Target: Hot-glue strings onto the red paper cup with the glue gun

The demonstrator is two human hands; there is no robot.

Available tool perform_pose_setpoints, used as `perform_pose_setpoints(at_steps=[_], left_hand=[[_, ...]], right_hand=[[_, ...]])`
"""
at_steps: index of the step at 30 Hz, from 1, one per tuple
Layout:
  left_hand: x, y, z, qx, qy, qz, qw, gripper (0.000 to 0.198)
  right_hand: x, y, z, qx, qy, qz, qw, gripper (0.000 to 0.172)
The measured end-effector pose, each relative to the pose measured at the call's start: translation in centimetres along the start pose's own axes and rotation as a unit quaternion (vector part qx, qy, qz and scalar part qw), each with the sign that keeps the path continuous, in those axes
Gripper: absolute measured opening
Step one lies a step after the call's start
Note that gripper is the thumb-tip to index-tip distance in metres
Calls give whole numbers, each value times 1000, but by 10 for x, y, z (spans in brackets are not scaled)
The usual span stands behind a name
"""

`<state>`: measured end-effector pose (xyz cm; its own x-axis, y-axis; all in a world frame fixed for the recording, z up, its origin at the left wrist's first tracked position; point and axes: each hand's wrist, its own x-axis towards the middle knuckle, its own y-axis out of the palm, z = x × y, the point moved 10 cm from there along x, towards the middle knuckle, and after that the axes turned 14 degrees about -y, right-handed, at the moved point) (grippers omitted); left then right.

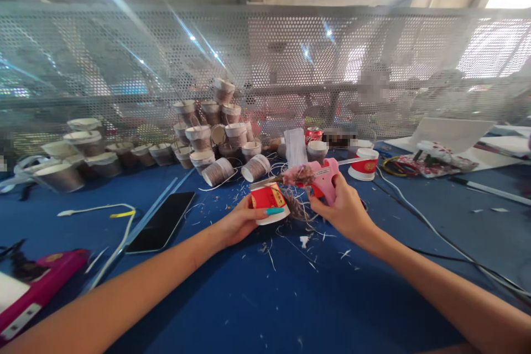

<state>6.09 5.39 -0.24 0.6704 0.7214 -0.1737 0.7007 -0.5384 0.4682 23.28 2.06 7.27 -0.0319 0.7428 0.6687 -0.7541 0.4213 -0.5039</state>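
My left hand (238,224) is wrapped round a red and white paper cup (264,197), which lies tilted on its side above the blue table. My right hand (350,210) grips the handle of a pink hot glue gun (327,180). Its nozzle points left and lies at the upper edge of the cup; whether it touches cannot be made out. A clear glue stick (348,161) juts from the back of the gun. Just beyond the cup is a tangle of brown twine (295,207), partly hidden by the cup and the gun.
Stacked cord-wrapped cups (201,138) stand at the back left. Nearer lie a black phone (161,224), a white cable (124,238) and a magenta power strip (53,276). Another red paper cup (364,167) stands right, near cords (431,238). Fibre scraps litter the table.
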Motion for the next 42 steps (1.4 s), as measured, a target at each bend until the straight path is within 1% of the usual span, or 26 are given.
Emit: perform_pose_setpoints(at_steps=[6, 11, 16, 21, 26, 29, 33, 39, 42], left_hand=[[0, 3, -1, 9, 1, 3, 1000, 51], [-1, 1, -1, 7, -3, -15, 1000, 54], [-1, 1, -2, 9, 3, -18, 1000, 51], [-2, 1, -3, 10, 5, -18, 1000, 53], [-2, 1, -4, 7, 13, -7, 1000, 57], [-1, -1, -2, -3, 8, -12, 1000, 60], [-1, -1, -1, -4, -2, -16, 1000, 56], [-3, 5, -2, 5, -3, 5, 1000, 49], [-3, 7, -2, 19, -6, 11, 1000, 50]], right_hand=[[-2, 5, 10, -10, -23, 12, 1000, 25], [-2, 5, 9, -19, -17, 13, 1000, 25], [-3, 7, 8, -27, -20, 23, 999, 23], [-3, 5, 7, -33, -29, 11, 999, 22], [-2, 6, 1, -34, -12, 16, 999, 24], [-2, 6, -3, -38, -4, 17, 999, 24], [-2, 6, -5, -43, -2, 18, 999, 24], [-2, 7, -10, -58, 14, 23, 998, 25], [-2, 9, -14, -77, 17, 30, 996, 25]])
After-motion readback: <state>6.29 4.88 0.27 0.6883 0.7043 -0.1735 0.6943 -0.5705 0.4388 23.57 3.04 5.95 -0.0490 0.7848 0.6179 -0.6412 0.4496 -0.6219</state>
